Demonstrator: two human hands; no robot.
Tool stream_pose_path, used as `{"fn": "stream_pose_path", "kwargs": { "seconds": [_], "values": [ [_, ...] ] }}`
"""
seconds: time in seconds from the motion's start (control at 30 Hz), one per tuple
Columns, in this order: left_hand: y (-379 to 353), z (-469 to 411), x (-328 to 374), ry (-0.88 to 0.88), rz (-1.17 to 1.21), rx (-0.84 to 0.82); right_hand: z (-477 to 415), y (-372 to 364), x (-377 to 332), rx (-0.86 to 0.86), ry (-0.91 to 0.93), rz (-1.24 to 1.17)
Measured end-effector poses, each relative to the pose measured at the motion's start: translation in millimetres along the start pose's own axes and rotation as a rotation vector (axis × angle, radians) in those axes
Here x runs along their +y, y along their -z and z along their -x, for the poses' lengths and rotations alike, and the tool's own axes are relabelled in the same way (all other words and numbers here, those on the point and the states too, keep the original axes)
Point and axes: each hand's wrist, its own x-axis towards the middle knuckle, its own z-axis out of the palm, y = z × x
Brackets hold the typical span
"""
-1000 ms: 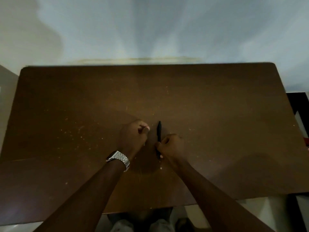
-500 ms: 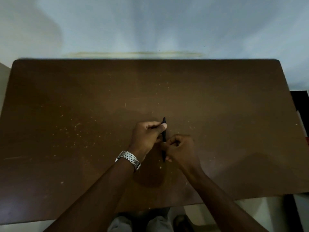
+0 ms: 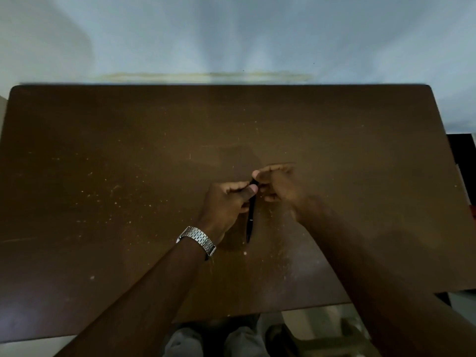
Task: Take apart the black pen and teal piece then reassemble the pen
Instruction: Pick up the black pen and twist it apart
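Left hand (image 3: 226,199) clenched around upper part of black pen (image 3: 250,215), thumb pressed on barrel. Pen runs from between the 2 hands down toward the body, lower end below the left fingers (image 3: 235,186), tip near or on the tabletop (image 3: 103,150); contact unclear. Right hand (image 3: 279,184) blurred, fingers curled at pen's top end just beside left thumb; grip on pen cannot be told. Metal watch (image 3: 198,239) on left wrist. Teal piece not made out.

black pen (image 3: 250,217), brown table (image 3: 103,140), silver watch (image 3: 198,239)
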Motion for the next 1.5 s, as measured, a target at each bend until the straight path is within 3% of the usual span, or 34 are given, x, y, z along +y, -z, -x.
{"fn": "stream_pose_path", "kwargs": {
  "seconds": [0.3,0.43,0.67,0.8,1.17,1.5],
  "values": [
    [-11,-2,-1,0.002,0.036,0.017,-5,6,2,-0.027,0.013,0.017],
    [-15,4,-13,0.025,-0.006,0.013,-16,17,0,0.100,0.063,-0.025],
    [-15,12,-35,0.016,0.036,0.114,-13,28,48,0.302,0.531,0.550],
    [-17,14,-33,-0.013,0.033,0.122,-14,25,70,0.335,0.660,0.763],
    [-21,13,-30,-0.050,-0.002,0.143,-16,28,76,0.366,0.637,0.771],
    [-22,14,-33,-0.057,-0.023,0.144,-13,34,76,0.332,0.594,0.634]
  ]
}}
